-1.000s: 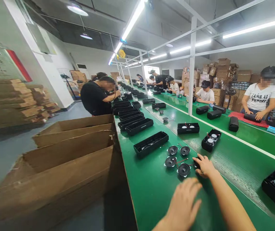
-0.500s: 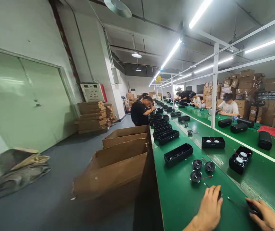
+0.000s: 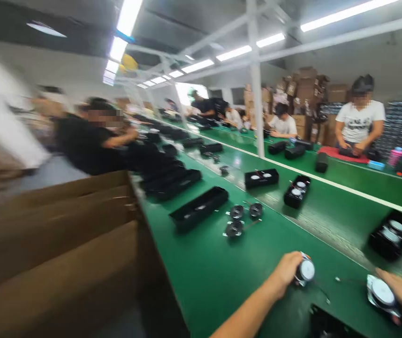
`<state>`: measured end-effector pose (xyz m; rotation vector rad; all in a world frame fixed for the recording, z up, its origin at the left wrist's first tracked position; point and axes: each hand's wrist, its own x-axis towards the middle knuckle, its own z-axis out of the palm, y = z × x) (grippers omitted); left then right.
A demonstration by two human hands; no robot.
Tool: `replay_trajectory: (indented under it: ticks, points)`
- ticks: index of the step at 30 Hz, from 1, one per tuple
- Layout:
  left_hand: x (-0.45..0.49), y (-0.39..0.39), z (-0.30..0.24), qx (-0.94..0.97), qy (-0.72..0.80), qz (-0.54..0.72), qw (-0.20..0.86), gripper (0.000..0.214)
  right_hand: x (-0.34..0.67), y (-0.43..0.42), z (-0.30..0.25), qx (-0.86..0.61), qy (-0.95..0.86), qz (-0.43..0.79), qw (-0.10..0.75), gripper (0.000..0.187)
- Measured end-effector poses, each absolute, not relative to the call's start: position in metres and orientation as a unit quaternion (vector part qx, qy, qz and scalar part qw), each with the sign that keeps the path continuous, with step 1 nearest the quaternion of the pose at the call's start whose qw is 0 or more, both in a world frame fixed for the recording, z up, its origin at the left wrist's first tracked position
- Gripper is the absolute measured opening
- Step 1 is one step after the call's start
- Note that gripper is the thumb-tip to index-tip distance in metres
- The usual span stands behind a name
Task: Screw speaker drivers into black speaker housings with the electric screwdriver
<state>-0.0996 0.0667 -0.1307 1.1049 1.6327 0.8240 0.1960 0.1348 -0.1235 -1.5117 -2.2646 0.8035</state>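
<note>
My left hand (image 3: 287, 268) is closed on a small round speaker driver (image 3: 306, 271), its pale magnet side facing me and a thin wire hanging from it. At the right, my right hand (image 3: 399, 288) grips a second speaker driver (image 3: 383, 292), also magnet side up, with a wire reaching left; part of that hand is out of view. Below both, a black speaker housing (image 3: 329, 324) is cut off by the lower edge. Beyond my left hand, three loose speaker drivers (image 3: 234, 228) lie cone up on the green table (image 3: 201, 277).
An open black housing (image 3: 201, 206) lies left of the loose drivers. Housings with two drivers inside (image 3: 392, 234) stand along the conveyor strip. Cardboard boxes (image 3: 81, 263) line the table's left edge. A co-worker (image 3: 359, 117) works across the line; another person (image 3: 91, 136) bends over the left side.
My view has swung right. Both drivers have been turned so their pale magnet sides show, and a housing has come into view at the bottom.
</note>
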Motion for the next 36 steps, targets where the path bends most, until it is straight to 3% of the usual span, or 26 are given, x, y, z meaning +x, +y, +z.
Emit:
replay_trajectory:
  ticks: [2,9,14,22,24,29,32,36]
  points:
    - [-0.105,0.067,-0.129,0.480,0.687,0.316,0.444,0.038,0.207,0.136,-0.116,-0.581,-0.751,0.298,0.094,0.073]
    - [-0.135,0.056,-0.117,0.572,0.740,0.247,0.253,0.036,0.217,0.152,-0.107,-0.652,-0.735,0.187,-0.026,0.046]
    - [-0.142,0.041,-0.100,0.680,0.667,0.191,0.237,0.043,0.222,0.137,-0.090,-0.632,-0.766,0.102,-0.054,0.037]
    - [-0.140,0.046,-0.073,0.723,0.605,0.199,0.266,0.041,0.233,0.117,-0.072,-0.521,-0.839,0.155,-0.025,0.043]
    - [-0.136,0.041,-0.061,0.706,0.611,0.227,0.277,0.042,0.239,0.114,-0.065,-0.519,-0.837,0.173,0.013,0.038]
    - [-0.111,0.008,-0.029,0.685,0.555,0.305,0.360,0.043,0.252,0.066,-0.036,-0.541,-0.790,0.243,0.154,0.050]
    - [-0.089,-0.011,-0.021,0.717,0.504,0.290,0.384,0.041,0.248,0.019,-0.022,-0.517,-0.786,0.247,0.233,0.042]
    - [-0.068,-0.024,-0.028,0.763,0.458,0.261,0.375,0.037,0.243,-0.023,-0.025,-0.449,-0.848,0.201,0.199,0.038]
